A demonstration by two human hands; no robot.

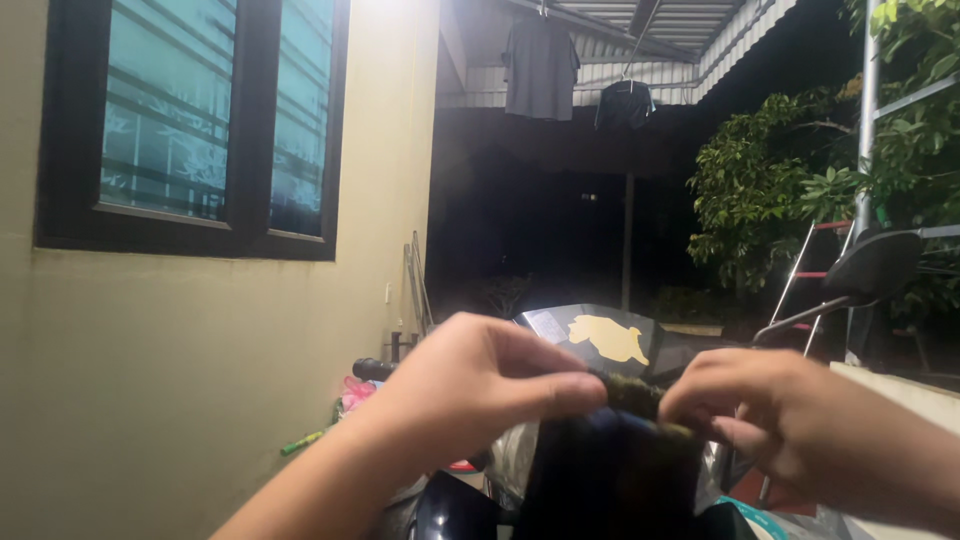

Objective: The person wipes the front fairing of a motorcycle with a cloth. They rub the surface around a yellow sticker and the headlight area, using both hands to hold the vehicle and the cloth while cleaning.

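Observation:
Both my hands are raised in front of a parked scooter. My left hand pinches the left top edge of a dark cloth between thumb and fingers. My right hand grips the cloth's right top edge. The cloth hangs down between the hands, its upper hem a mossy dark green. It covers part of the scooter's front panel, which carries a yellow sticker.
A cream wall with a dark-framed window fills the left. The scooter's mirror sticks up at right. Two dark shirts hang under the roof. Leafy trees and a ladder stand at right.

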